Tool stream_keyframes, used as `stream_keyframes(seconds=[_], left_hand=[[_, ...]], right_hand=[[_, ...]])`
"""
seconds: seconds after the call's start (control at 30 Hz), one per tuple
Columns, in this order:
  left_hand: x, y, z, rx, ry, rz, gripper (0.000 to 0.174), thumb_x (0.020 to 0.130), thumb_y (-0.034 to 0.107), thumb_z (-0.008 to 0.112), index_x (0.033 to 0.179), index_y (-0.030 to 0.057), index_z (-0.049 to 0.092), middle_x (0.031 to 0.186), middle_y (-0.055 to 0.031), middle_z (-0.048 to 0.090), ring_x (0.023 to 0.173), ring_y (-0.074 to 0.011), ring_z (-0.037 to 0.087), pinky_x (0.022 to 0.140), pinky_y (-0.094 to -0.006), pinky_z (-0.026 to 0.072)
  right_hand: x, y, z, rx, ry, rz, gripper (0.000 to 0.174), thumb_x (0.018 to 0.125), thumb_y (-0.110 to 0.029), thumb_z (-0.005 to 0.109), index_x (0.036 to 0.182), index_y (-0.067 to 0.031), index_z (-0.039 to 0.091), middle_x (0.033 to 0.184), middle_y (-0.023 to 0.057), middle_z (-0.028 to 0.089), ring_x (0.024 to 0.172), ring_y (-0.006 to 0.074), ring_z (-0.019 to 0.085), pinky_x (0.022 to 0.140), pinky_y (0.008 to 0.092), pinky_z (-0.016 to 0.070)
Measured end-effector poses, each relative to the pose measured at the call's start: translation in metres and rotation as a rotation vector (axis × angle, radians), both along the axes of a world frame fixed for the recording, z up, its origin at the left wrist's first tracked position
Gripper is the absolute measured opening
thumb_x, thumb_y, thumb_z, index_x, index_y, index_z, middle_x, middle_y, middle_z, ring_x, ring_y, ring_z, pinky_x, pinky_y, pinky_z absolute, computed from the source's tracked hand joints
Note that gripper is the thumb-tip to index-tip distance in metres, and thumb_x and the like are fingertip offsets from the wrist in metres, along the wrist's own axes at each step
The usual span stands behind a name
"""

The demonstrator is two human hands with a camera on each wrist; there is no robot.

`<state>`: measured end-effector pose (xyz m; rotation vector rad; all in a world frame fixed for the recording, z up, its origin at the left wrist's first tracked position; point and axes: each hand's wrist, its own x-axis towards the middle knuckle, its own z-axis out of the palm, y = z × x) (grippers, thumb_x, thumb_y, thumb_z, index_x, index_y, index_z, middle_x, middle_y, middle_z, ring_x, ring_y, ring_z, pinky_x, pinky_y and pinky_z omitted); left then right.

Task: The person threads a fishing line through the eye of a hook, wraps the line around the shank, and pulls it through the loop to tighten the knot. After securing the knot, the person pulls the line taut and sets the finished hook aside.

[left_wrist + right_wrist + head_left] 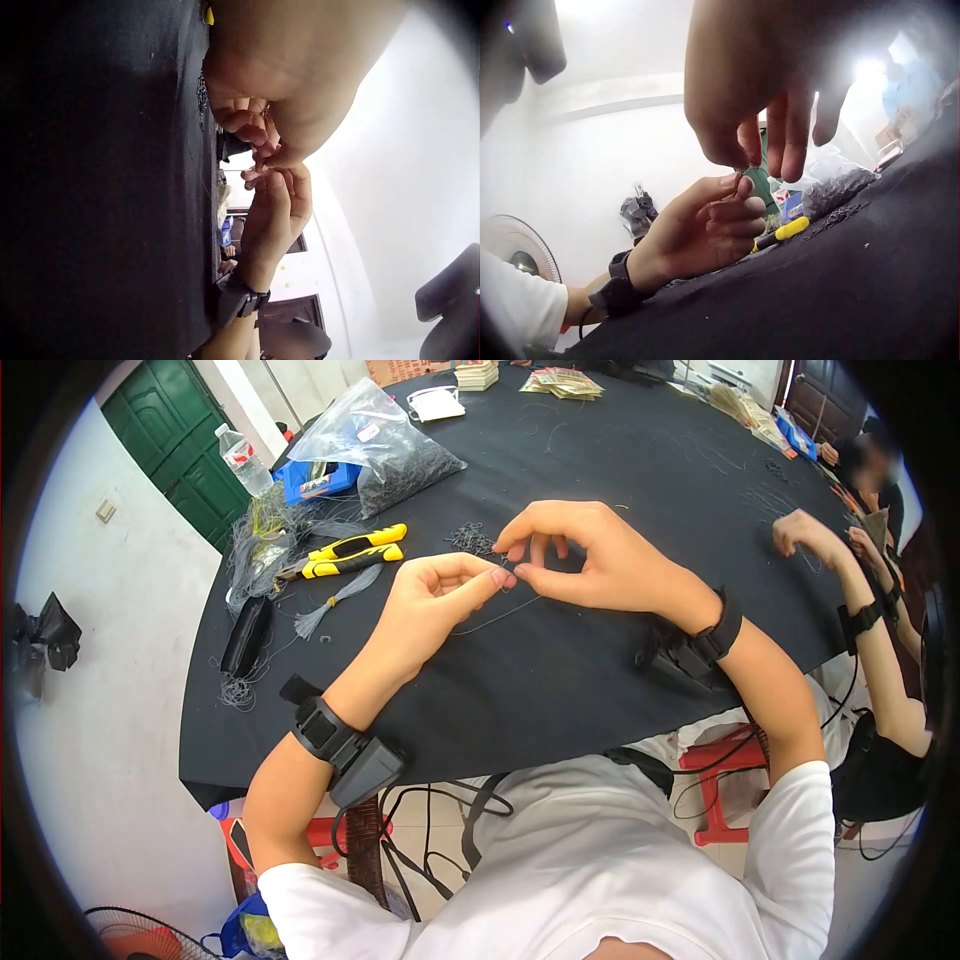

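Head view, 2 hands logged above the black table [620, 470]. Left hand [440, 595]: thumb and forefinger pinch the upper end of a thin thread [495, 617], and the remaining fingers are curled under. Right hand [600, 560]: thumb and forefinger pinch the same end, tip to tip with the left, and the other 3 fingers arch above. From the pinch the thread trails down onto the cloth towards the person. Just behind the hands I note a heap of small dark pieces [470, 540]. Yellow cutters [355, 550] lie left of the heap. A clear bag [380, 445] and 1 bottle [243, 460] sit further back.

Left wrist view: left hand [300, 75] fills the top and right hand [274, 217] sits below it, their fingertips meeting beside the black table [97, 187]. The thread is too fine for me to make out.

Right wrist view: right hand [765, 90] is above and left hand [697, 232] below, both pinching at 1 spot where a short sliver of thread [739, 180] shows. The yellow cutters [784, 231] and clear bag [840, 191] lie behind on the table [817, 300].
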<state>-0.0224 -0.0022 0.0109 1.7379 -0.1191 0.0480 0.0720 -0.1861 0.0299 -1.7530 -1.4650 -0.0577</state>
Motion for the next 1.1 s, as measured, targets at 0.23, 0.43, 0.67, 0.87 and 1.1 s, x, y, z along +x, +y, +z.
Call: stream_keyframes(seconds=[0.23, 0.43, 0.67, 0.87, 1.1], left_hand=[[-0.001, -0.002, 0.0, -0.012, -0.028, -0.012, 0.019, 0.084, 0.022, 0.062, 0.088, 0.0043, 0.066, 0.066, 0.0074, 0.05, 0.059, 0.0005, 0.039, 0.052, -0.0159, 0.0272], [0.0, -0.001, -0.001, -0.043, -0.003, -0.038, 0.017, 0.085, 0.021, 0.061, 0.088, 0.0047, 0.065, 0.068, 0.007, 0.053, 0.061, 0.0008, 0.041, 0.053, -0.0146, 0.0284], [0.001, 0.0, 0.0, -0.104, 0.015, -0.055, 0.016, 0.082, 0.012, 0.065, 0.092, -0.0009, 0.064, 0.084, -0.0024, 0.064, 0.076, -0.0043, 0.057, 0.069, -0.0165, 0.0442], [0.001, 0.002, 0.0, -0.08, 0.001, -0.033, 0.016, 0.082, 0.013, 0.066, 0.092, -0.0003, 0.064, 0.083, -0.0019, 0.064, 0.076, -0.0043, 0.057, 0.068, -0.0171, 0.044], [0.001, 0.001, 0.0, -0.08, -0.04, 0.01, 0.016, 0.081, 0.01, 0.066, 0.094, -0.0004, 0.065, 0.085, -0.0048, 0.066, 0.078, -0.0065, 0.059, 0.07, -0.0188, 0.0457]], right_hand=[[-0.001, 0.0, 0.0, -0.018, 0.021, 0.016, 0.01, 0.074, -0.005, 0.061, 0.084, -0.0042, 0.058, 0.079, 0.0018, 0.06, 0.064, 0.0099, 0.058, 0.057, 0.0237, 0.0384], [0.002, 0.003, -0.006, 0.009, 0.042, 0.034, 0.013, 0.075, -0.014, 0.063, 0.08, -0.003, 0.058, 0.073, 0.0041, 0.059, 0.061, 0.0118, 0.057, 0.051, 0.0242, 0.042], [0.0, 0.002, -0.007, -0.044, 0.094, 0.0, 0.006, 0.077, -0.007, 0.06, 0.081, -0.0047, 0.056, 0.075, -0.0009, 0.057, 0.061, 0.0078, 0.053, 0.057, 0.0231, 0.0384], [0.002, 0.004, -0.01, -0.005, 0.064, -0.001, 0.012, 0.077, -0.013, 0.062, 0.081, -0.0036, 0.057, 0.07, 0.0022, 0.058, 0.058, 0.0092, 0.054, 0.05, 0.0229, 0.0401], [0.003, 0.004, -0.011, -0.015, 0.087, -0.001, 0.01, 0.078, -0.013, 0.061, 0.082, -0.0045, 0.057, 0.066, 0.0003, 0.057, 0.055, 0.0072, 0.052, 0.049, 0.0218, 0.0387]])
